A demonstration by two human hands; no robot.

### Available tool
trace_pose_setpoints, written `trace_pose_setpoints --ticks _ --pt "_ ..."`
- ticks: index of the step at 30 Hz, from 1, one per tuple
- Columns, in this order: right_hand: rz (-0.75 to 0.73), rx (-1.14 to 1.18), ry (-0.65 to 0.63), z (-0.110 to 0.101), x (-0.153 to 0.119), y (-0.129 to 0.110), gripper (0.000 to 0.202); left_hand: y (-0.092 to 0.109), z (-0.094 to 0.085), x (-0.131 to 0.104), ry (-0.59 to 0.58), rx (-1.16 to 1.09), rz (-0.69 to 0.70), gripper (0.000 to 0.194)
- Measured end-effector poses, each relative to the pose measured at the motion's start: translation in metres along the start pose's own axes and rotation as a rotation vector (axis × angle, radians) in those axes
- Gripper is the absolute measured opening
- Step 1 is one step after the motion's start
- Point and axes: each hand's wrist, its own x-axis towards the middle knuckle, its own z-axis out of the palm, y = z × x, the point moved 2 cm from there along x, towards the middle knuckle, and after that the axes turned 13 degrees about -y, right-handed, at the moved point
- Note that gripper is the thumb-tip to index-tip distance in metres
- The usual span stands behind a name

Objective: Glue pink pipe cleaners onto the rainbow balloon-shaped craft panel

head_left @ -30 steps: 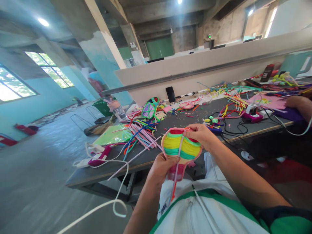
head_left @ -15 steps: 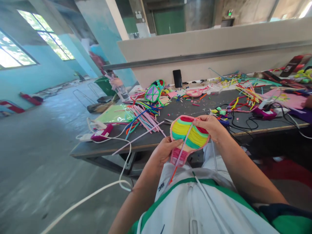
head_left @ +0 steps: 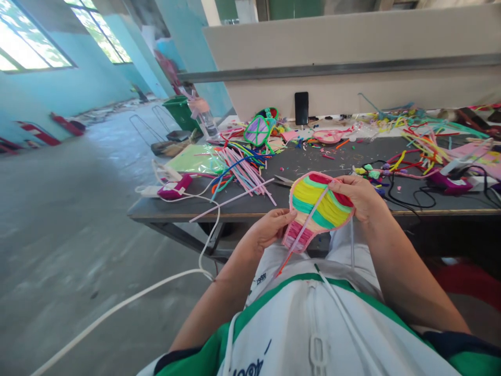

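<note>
Above my lap, at the table's front edge, I hold a balloon-shaped craft piece (head_left: 313, 202) with yellow, green, red and pink bands and a pink rim. My left hand (head_left: 274, 227) pinches its lower left edge. At its upper right, my right hand (head_left: 354, 194) grips the rim, thumb on the front. A pale lilac strip (head_left: 312, 213) lies diagonally across the face, its upper end under my right thumb. An orange piece (head_left: 284, 263) extends from the strip's lower end. Scissors (head_left: 283, 181) lie on the table just behind the craft piece.
Lilac strips (head_left: 245, 169) are piled left on the dark table (head_left: 180, 209), near a magenta glue gun (head_left: 175, 188) with a white cable. A phone (head_left: 301, 108) leans on the back panel. Another magenta tool (head_left: 450, 181) and black cords lie right. A bottle (head_left: 205, 119) stands back left.
The view has tilted down and shifted, so the table appears higher. My left fingers have moved off the face toward the craft piece's left edge; my right hand still grips the upper right.
</note>
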Motion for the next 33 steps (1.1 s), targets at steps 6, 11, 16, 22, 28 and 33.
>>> trace_pose_setpoints --ticks 6,11,16,22,28,33 --pt "-0.008 0.008 0.039 -0.001 0.004 0.005 0.026 -0.014 -0.004 -0.007 -0.027 0.011 -0.008 0.049" --pt "-0.001 0.027 0.037 -0.001 0.004 0.008 0.028 -0.017 0.002 -0.006 -0.021 0.086 -0.011 0.049" --pt "0.003 0.034 0.019 0.000 0.001 0.006 0.030 -0.016 0.010 -0.006 0.048 0.185 -0.005 0.047" --pt "-0.002 0.050 0.033 0.000 -0.001 0.005 0.028 -0.016 0.011 -0.006 0.060 0.211 -0.023 0.050" --pt "0.004 0.055 0.041 -0.004 0.002 0.009 0.026 -0.017 0.012 -0.006 0.063 0.249 0.030 0.044" --pt "-0.002 0.055 0.038 -0.005 0.002 0.010 0.028 -0.021 0.006 -0.005 0.109 0.309 0.034 0.039"
